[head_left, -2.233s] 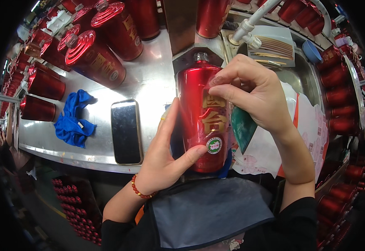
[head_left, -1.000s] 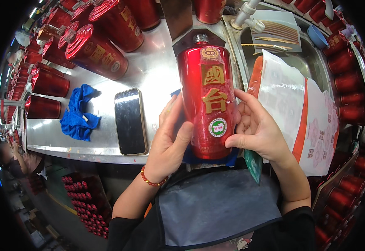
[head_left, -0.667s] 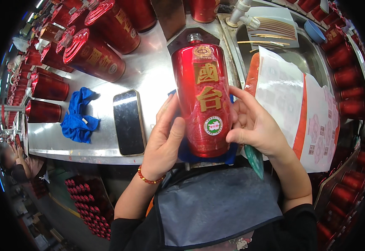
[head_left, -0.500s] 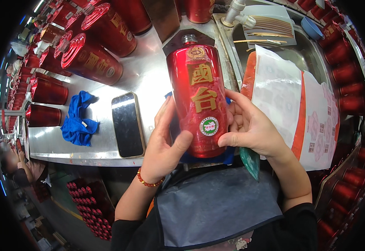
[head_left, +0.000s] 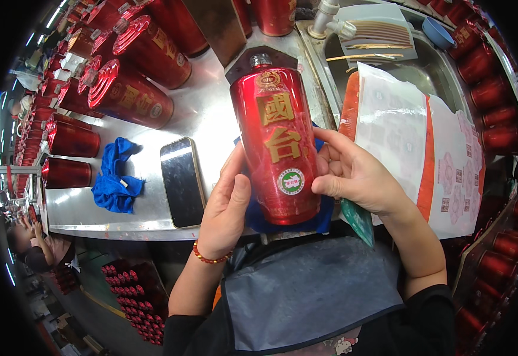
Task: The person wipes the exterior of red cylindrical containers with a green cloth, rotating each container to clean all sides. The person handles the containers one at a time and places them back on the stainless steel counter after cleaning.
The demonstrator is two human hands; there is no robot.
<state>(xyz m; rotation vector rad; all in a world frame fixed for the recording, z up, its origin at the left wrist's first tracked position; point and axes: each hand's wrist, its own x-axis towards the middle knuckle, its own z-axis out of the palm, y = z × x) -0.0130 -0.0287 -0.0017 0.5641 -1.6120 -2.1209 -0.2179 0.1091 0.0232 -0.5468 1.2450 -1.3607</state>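
Note:
A glossy red bottle (head_left: 276,160) with gold characters, a round green-and-white emblem and a silvery neck is in front of me, its neck pointing away. My left hand (head_left: 226,207) curves along its left side, fingers partly behind it and the thumb lifted off the front. At its lower right side, my right hand (head_left: 356,175) grips it with the thumb on the front edge and fingers curled at the side. Beneath the bottle lies a blue cloth (head_left: 325,218), mostly covered by it.
A black phone (head_left: 183,184) and a crumpled blue cloth (head_left: 116,178) lie on the metal table at left, with several red bottles (head_left: 131,98) behind. At right are a sink (head_left: 416,74), printed film sheets (head_left: 392,130), a green pointed object (head_left: 358,222) and a blue bowl (head_left: 438,34).
The bottle's upper part has shifted slightly left. My left thumb has lifted away from the bottle's front; my right hand keeps its grip. The whole view has shifted a little.

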